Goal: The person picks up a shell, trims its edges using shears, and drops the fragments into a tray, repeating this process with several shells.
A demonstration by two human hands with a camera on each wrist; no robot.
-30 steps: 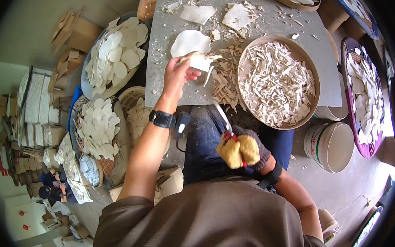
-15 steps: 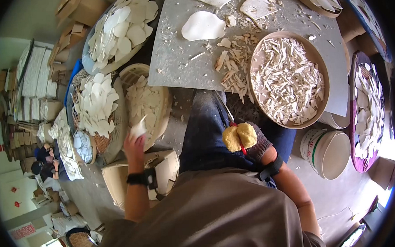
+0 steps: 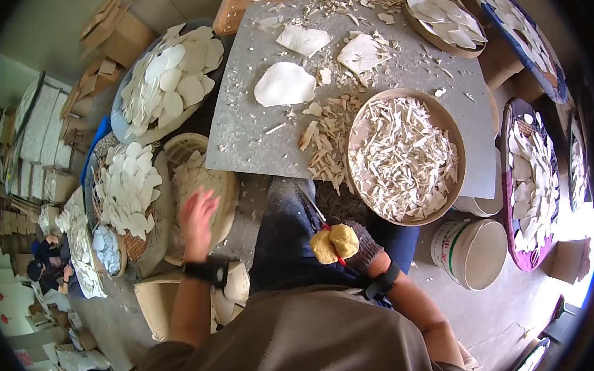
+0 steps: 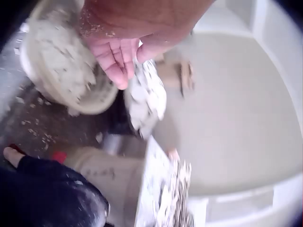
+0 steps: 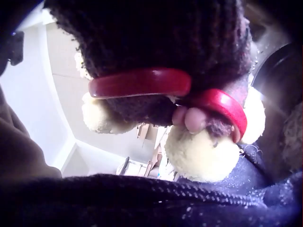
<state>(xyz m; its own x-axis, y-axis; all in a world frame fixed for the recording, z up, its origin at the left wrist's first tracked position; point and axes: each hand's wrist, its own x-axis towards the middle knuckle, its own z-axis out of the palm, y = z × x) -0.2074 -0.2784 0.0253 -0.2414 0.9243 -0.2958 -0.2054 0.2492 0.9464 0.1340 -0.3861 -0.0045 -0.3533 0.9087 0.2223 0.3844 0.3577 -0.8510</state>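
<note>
My bare left hand (image 3: 200, 222) is held over the pale plastic basket (image 3: 225, 207), blurred, with its fingers extended and nothing in them. In the left wrist view its fingers (image 4: 116, 71) hang relaxed beside that basket, which holds flat white pieces (image 4: 64, 59). My right hand (image 3: 362, 246), in a dark knitted glove, grips a pair of scissors with red handles (image 5: 142, 82). Yellow padding (image 3: 334, 243) is wrapped around that grip. The scissor blades (image 3: 311, 204) point up between my thighs towards the table.
On the grey table (image 3: 240, 138) are a round tray (image 3: 460, 158) of white strips, loose trimmings (image 3: 325, 146) and several flat white pieces (image 3: 284, 84). Heaped baskets (image 3: 126, 121) line the left side. A cardboard box (image 3: 158, 306) lies below the left hand; a white bucket (image 3: 475, 256) stands at right.
My left hand moved from above the table, holding a white piece with a ragged edge, down left to the basket, and now has let it go. The right hand still grips the scissors.
</note>
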